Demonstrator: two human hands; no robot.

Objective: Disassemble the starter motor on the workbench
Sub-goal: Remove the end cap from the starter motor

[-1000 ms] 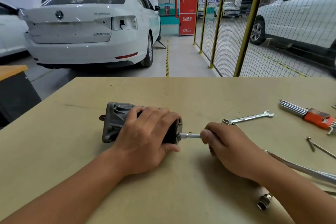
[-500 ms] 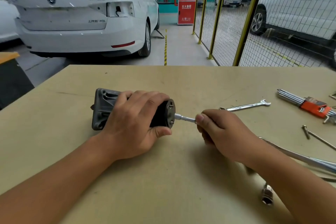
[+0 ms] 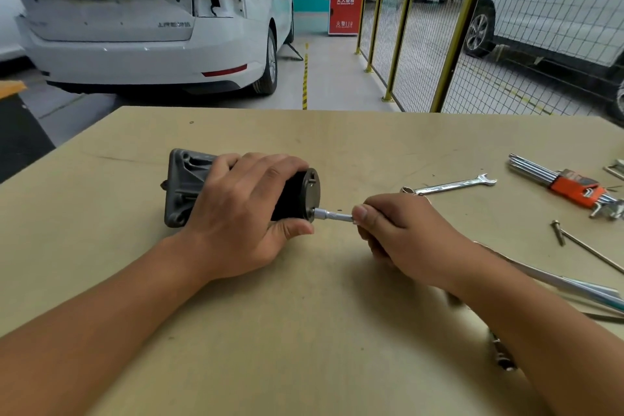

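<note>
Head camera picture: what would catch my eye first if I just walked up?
Two bare hands at the workbench centre: the left hand grips a starter motor lying on its side, while the right hand holds a socket driver against its end cap. Behind stands a white car; an orange hex key set lies right.

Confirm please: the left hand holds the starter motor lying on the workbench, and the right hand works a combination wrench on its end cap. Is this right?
Not quite. The head view shows the right hand holding a slim socket driver against the end cap of the starter motor. The combination wrench lies unused on the workbench. The left hand does hold the motor.
</note>
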